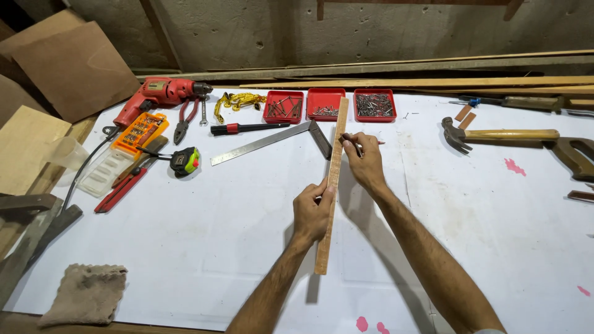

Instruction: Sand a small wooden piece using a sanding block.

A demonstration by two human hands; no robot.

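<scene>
A long narrow wooden strip [332, 179] lies lengthwise on the white-covered bench [216, 235], running from near me toward the red trays. My left hand [311, 211] grips it around its middle, fingers wrapped over the left edge. My right hand [364, 162] holds a pencil [356, 143] with a red end, its tip against the strip's right edge farther up. A steel try square [272, 141] lies just left of the strip's far end.
Three red trays [326, 104] of nails and screws sit at the back. A red drill [158, 94], pliers [185, 120], an orange bit case [140, 132], a tape measure [185, 161] and a cloth [86, 294] lie left. A claw hammer [495, 134] and a saw handle [575, 154] lie right.
</scene>
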